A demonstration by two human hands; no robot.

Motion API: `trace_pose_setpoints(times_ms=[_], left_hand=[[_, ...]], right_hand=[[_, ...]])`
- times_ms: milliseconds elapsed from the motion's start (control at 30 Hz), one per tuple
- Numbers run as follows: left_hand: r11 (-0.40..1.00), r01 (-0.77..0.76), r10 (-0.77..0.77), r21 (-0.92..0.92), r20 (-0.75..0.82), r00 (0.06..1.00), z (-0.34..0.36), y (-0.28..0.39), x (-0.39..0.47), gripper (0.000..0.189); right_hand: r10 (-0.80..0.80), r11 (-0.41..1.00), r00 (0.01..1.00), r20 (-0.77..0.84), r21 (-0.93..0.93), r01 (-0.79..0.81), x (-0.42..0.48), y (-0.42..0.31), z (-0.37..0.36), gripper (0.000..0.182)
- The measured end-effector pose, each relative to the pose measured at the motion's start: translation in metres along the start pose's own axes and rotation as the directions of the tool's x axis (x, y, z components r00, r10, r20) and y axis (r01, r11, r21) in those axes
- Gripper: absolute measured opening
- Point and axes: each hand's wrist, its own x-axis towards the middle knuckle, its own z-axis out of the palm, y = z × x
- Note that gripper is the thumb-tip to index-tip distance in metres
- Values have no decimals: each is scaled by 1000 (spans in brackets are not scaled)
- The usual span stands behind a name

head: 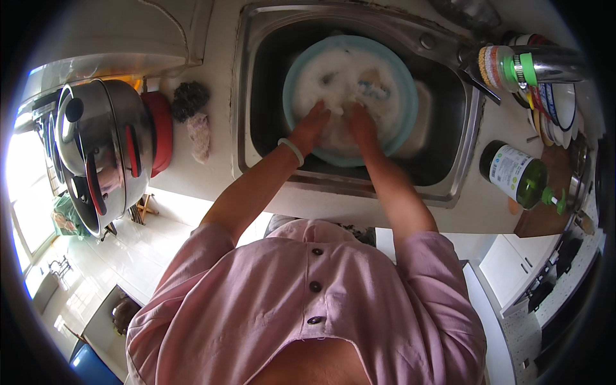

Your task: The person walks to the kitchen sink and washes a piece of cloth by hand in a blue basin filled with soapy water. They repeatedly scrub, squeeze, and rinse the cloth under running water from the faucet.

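A light-blue round basin (411, 103) sits inside the stainless-steel sink (447, 130) and is full of white suds (349, 62). Both of my hands reach into it near its front side. My left hand (314, 126), with a pale bangle on the wrist, has its fingertips in the foam. Beside it, slightly blurred, my right hand (362, 126) dips its fingers into the suds too. Foam hides what either hand may grip. Past my right hand, a partly covered item with blue markings (374, 90) shows through the foam; its kind is unclear.
At left stands a stacked steel pot (108, 134), near a dark scouring pad (190, 101) and a pale mesh scrubber (198, 137). A faucet (548, 65) with a bead-filled nozzle is at right. Beyond are dishes (560, 108), a green pump bottle (517, 173) and a brown board (541, 219).
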Motion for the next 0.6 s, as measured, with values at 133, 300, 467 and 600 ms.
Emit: trace_pose_setpoints(times_ms=[133, 300, 467, 600], left_hand=[[908, 258, -186, -331, 232, 955, -16, -5, 35, 55], [916, -167, 275, -365, 269, 923, -50, -44, 70, 40], [927, -106, 217, -361, 283, 934, -28, -33, 43, 36], [916, 27, 63, -400, 211, 975, 25, -4, -2, 33]], right_hand=[[131, 332, 976, 172, 920, -207, -33, -78, -30, 34], [191, 421, 982, 13, 902, -94, -76, -155, -41, 25], [167, 780, 940, -299, 622, 60, -54, -145, -24, 21], [332, 776, 889, -314, 626, -69, -9, -91, -32, 23]])
